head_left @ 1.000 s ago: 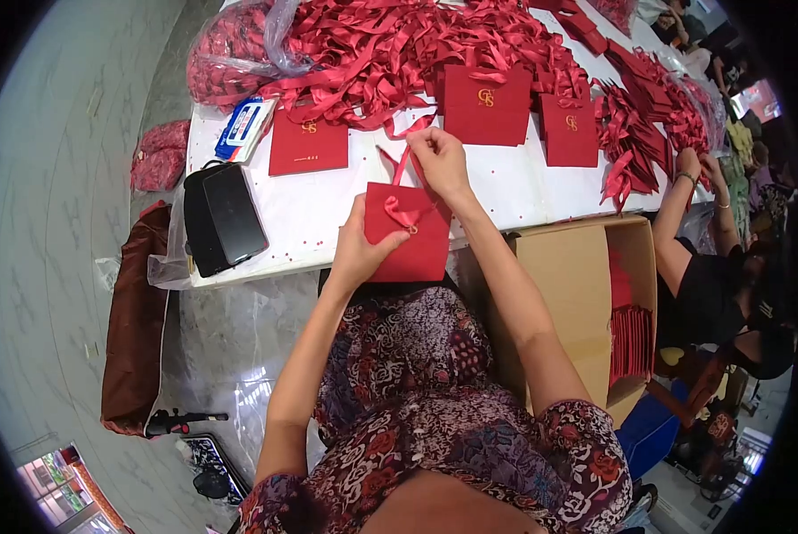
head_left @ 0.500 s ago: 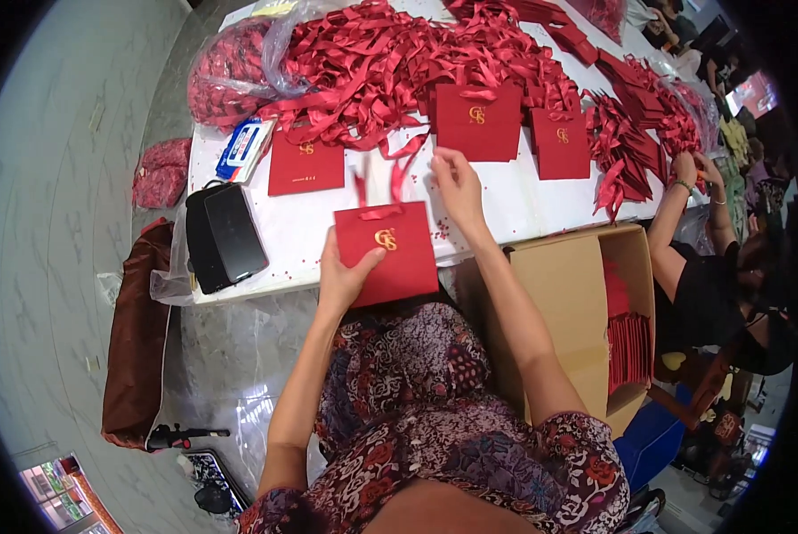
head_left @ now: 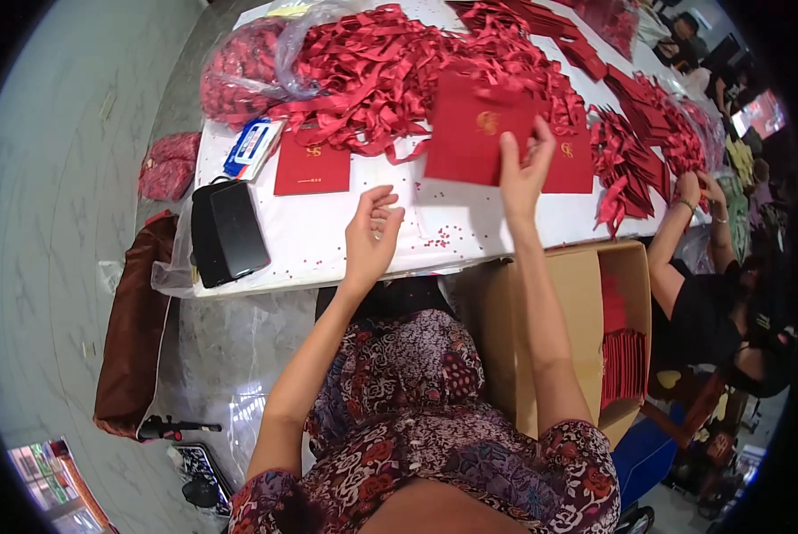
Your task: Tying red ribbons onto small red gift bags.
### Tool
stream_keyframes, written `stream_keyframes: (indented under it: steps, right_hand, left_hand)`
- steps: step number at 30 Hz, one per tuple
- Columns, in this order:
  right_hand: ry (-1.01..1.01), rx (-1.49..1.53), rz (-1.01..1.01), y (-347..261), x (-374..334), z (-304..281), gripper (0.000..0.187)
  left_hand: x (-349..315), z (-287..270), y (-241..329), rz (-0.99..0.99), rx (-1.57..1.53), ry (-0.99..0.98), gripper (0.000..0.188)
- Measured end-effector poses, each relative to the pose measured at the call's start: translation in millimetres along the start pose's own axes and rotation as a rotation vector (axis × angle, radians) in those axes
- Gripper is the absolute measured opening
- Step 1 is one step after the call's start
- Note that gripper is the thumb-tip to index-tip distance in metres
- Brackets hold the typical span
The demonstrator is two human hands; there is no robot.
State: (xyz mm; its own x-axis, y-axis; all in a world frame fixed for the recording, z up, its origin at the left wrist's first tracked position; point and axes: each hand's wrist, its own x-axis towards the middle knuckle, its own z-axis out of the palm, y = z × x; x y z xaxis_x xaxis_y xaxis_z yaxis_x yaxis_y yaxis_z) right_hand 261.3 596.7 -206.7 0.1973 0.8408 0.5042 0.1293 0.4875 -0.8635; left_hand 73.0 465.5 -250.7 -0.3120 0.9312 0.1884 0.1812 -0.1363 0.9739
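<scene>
Since only R hand [head_left: 527, 167] pinches red bag [head_left: 470, 133], approx 4 o'clock, it could twist loose; L hand [head_left: 372, 238] loosely spread, w/ nothing held.

Table [head_left: 310, 258]: evenly bright to me
Bag [head_left: 457, 142]: motion-blurred in my right hand [head_left: 525, 173]
Floor [head_left: 70, 267]: glare patch at my left
Co-worker [head_left: 710, 303]: dim, edge-stretched

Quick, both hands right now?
Left hand: open, fingers loosely curled, empty, over the table's near side.
Right hand: holding a red paper bag, thumb across its front.
</scene>
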Motion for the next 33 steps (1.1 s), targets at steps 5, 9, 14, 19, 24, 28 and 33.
stream_keyframes:
  steps: [5, 9, 14, 19, 24, 28, 33]
  right_hand:
    - [-0.03, -0.203, -0.09, 62.0, 13.3, -20.7, 0.075]
    - [-0.085, -0.569, -0.06, 74.8, -9.9, -26.3, 0.084]
    - [-0.005, -0.66, -0.314, 50.5, -16.8, -15.7, 0.059]
    - [-0.47, -0.468, -0.438, 25.2, -50.8, 44.4, 0.03]
    - [-0.645, -0.602, -0.453, 33.5, -73.9, 87.9, 0.047]
    - [-0.758, -0.628, -0.374, 39.2, -94.6, 82.1, 0.045]
    - [-0.791, -0.469, -0.369, 16.3, -125.0, 42.0, 0.036]
  left_hand:
    - [-11.8, -16.2, -28.2, 0.082, 0.242, 0.028, 0.028]
    - [-0.3, -48.1, -31.6, 0.202, 0.529, 0.062, 0.03]
    - [36.7, -77.2, -37.2, 0.329, 0.785, 0.126, 0.033]
    - [44.3, -86.7, -58.0, 0.259, 0.99, 0.094, 0.046]
    - [21.8, -78.6, -57.3, 0.266, 1.04, 0.062, 0.049]
    - [-19.1, -73.0, -41.2, 0.306, 1.073, 0.04, 0.049]
    - [-68.6, -62.6, -21.4, 0.272, 1.036, 0.039, 0.047]
